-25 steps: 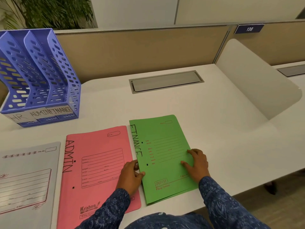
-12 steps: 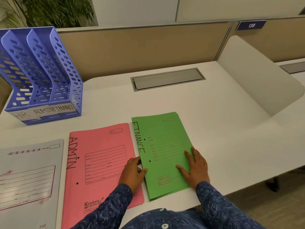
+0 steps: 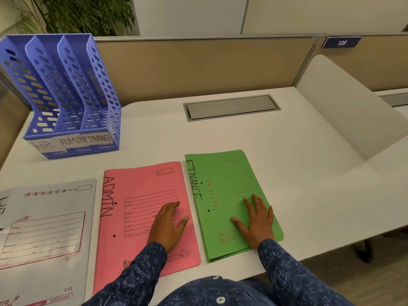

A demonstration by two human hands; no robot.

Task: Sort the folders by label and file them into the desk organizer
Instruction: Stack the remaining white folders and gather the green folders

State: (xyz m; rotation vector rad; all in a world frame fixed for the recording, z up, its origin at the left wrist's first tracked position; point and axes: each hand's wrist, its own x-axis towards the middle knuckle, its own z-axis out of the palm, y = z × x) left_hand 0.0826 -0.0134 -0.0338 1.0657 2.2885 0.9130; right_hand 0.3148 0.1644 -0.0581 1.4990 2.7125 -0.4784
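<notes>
Pressing flat, fingers straight: left hand [image 3: 170, 226] on pink folder [image 3: 136, 188], right hand [image 3: 257, 219] on green folder [image 3: 223, 173], both lying in front of the organizer [image 3: 97, 85]. Probably best to pinch the green one's edge, stand it upright, feed into organizer's rightmost slot.

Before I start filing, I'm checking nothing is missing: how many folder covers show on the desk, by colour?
Grey folder: 1
Pink folder: 1
Green folder: 1
Total: 3. I cannot tell whether more lie beneath any of them.
</notes>
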